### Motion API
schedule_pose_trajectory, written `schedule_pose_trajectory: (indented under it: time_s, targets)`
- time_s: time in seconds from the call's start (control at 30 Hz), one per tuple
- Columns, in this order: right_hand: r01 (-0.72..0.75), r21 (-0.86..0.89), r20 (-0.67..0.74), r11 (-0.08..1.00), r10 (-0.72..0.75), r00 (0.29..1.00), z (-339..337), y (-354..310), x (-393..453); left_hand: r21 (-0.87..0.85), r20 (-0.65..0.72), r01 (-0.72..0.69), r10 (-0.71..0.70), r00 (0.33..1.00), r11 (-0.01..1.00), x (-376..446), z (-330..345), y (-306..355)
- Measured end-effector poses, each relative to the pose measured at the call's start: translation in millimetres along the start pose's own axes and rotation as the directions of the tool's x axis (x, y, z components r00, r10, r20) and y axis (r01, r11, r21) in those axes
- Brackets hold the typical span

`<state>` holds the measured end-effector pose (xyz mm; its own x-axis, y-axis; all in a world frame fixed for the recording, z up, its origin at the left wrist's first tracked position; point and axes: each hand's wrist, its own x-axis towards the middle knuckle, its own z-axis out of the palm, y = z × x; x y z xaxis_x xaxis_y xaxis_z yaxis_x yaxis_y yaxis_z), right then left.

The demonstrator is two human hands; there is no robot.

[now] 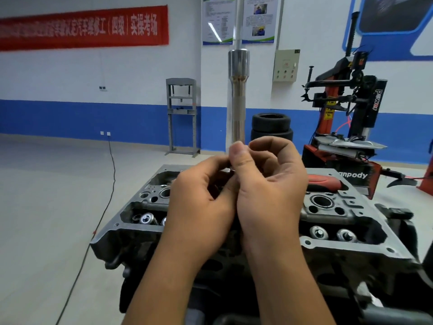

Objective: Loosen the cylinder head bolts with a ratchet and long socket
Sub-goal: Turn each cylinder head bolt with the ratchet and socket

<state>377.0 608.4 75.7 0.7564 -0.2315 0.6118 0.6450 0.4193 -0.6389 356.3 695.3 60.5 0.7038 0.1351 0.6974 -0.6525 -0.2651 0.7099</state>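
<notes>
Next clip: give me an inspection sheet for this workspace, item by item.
Surface: cylinder head, valve gear exposed.
Job's things: long socket held upright; red-handled tool lying on the head.
Clutter: nothing seen.
Hands: left hand and right hand both pinch the socket's lower end.
Cables: black cable across the floor.
Surroundings: tyre changer, stacked tyres, shop press, red banner.

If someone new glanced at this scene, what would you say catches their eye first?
Both hands, left hand and right hand, meet at centre, gripping the base of a long socket that stands upright before the camera. Beneath them lies the open cylinder head. A red banner spans the far wall, upper left.
</notes>
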Motion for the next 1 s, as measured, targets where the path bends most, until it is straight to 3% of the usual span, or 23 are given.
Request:
schedule_pose_trajectory:
  time_s: [0.1,0.3,0.47,0.63,0.8,0.9,1.0]
  targets:
    - [-0.065,0.057,0.041,0.996,0.063,0.997,0.8,-1.5,1.4,0.007,0.029,-0.010,0.010,1.000,1.000,1.7,-2.5,-0.1]
    - [-0.029,0.001,0.016,1.000,0.029,0.999,1.1,-2.4,-0.7,0.045,-0.135,0.010,-0.004,0.991,0.999,-0.7,1.2,-3.3]
    - [-0.089,0.071,0.065,0.993,0.084,0.994,0.1,-2.9,1.7,-0.099,0.051,0.071,-0.066,0.997,0.993,1.6,-5.0,-4.6]
    - [-0.037,-0.016,0.035,0.999,0.037,0.999,1.7,-1.0,-0.5,0.022,-0.112,0.027,-0.025,0.993,0.999,-0.5,1.5,-2.7]
    - [-0.047,0.010,0.062,0.999,0.046,0.997,0.0,-0.3,0.3,-0.016,0.106,0.028,-0.027,0.994,0.999,0.7,-6.2,-0.1]
    - [-0.110,0.078,0.118,0.991,0.101,0.988,1.2,-1.3,0.1,0.023,0.021,0.032,-0.032,0.999,0.999,0.5,-3.0,1.8]
    - [-0.071,0.020,0.064,0.997,0.070,0.996,1.9,-1.0,-0.6,0.048,-0.080,0.043,-0.039,0.996,0.998,-0.9,3.1,1.4]
